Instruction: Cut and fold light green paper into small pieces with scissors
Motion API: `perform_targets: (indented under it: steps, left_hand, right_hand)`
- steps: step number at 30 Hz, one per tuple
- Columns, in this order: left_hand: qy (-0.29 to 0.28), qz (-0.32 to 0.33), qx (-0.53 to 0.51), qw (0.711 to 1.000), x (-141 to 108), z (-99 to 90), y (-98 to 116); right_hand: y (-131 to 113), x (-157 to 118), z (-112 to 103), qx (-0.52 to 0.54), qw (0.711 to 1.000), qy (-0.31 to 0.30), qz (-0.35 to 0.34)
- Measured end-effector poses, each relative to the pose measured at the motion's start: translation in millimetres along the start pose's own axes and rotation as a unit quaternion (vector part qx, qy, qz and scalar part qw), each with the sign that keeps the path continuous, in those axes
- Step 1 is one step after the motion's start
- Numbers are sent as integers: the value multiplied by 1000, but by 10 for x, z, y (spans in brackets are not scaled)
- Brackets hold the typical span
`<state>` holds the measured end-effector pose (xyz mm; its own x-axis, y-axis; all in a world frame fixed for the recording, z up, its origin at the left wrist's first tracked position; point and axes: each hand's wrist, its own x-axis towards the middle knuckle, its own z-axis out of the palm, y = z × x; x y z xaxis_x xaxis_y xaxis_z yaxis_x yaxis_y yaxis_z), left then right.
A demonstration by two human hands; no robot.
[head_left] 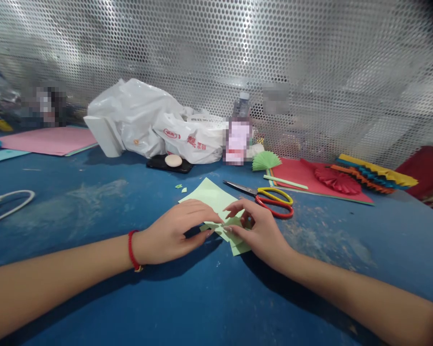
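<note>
Right hand (266, 231), scissors (256, 193) just beyond

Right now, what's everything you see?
Paper: several, pale green, centre
Scissors: one, red-yellow, beside paper
Scraps: few, green, beside paper
Fan: one, green, behind scissors
Bags: count unclear, white, back
Bottle: one, white-capped, beside bags
Block: one, white, beside bags
Slab: one, black, before bags
Disc: one, cream, on slab
Sheets: several, red-topped, right; pink, blue, left
Pleated papers: several, multicoloured, right
Cable: one, white, left
Mesh: one, silver, back
Table: one, blue, underneath
Bracelet: one, red, left wrist
Hands: two, bare, centre
</note>
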<state>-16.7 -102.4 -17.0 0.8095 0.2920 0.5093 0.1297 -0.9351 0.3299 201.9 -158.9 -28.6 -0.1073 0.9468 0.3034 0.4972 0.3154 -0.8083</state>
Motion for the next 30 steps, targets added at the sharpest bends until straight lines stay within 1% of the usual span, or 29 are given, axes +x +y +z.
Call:
perform_targets:
  steps: [2,4,6,7,9,11,13,15,17,18,19,20,21,23,24,25,27,30]
  left_hand:
    - [-1,-8,2,1000,-9,1,11]
    - [1,-20,3,1000,-19,-2,22]
    - [22,-54,0,998,-25,-7,30]
    - [42,-81,-3,996,-25,-10,31]
    - [87,-140,-11,986,-19,-14,29]
    - [112,-181,-25,977,-9,-17,19]
    - [98,-194,-43,975,0,-23,11]
    - [65,-181,-64,979,4,-29,11]
    - [43,-164,-90,981,6,-26,25]
    - [39,-166,-111,979,6,-18,36]
    - [43,-179,-144,972,8,-5,50]
    - [55,-204,-190,959,10,12,66]
    - [70,-236,-245,938,13,31,82]
    - [98,-302,-346,883,22,65,114]
    - [110,-326,-377,860,27,76,128]
    - [119,-343,-393,845,34,82,138]
    - [129,-365,-402,830,47,80,147]
    - [140,-386,-435,802,57,67,132]
  right_hand:
    - [-1,18,2,31,999,24,6]
    - [-2,36,3,73,997,32,10]
    - [-2,45,7,114,993,32,11]
    - [-2,43,9,128,991,30,3]
    - [-6,23,11,128,991,29,-36]
    - [-19,-12,9,87,992,26,-91]
    - [-41,-48,3,38,989,11,-145]
    - [-61,-70,-5,20,983,-9,-181]
    - [-68,-73,-8,30,979,-21,-198]
    - [-64,-68,-8,36,979,-21,-198]
    - [-56,-62,-6,40,980,-20,-194]
    - [-47,-56,-3,46,981,-19,-190]
    - [-37,-52,0,52,981,-20,-186]
    - [-22,-49,5,67,980,-34,-185]
    - [-20,-50,5,73,979,-46,-187]
    - [-21,-51,4,75,977,-57,-191]
    - [-25,-52,1,71,975,-72,-196]
    - [-21,-44,0,81,977,-71,-183]
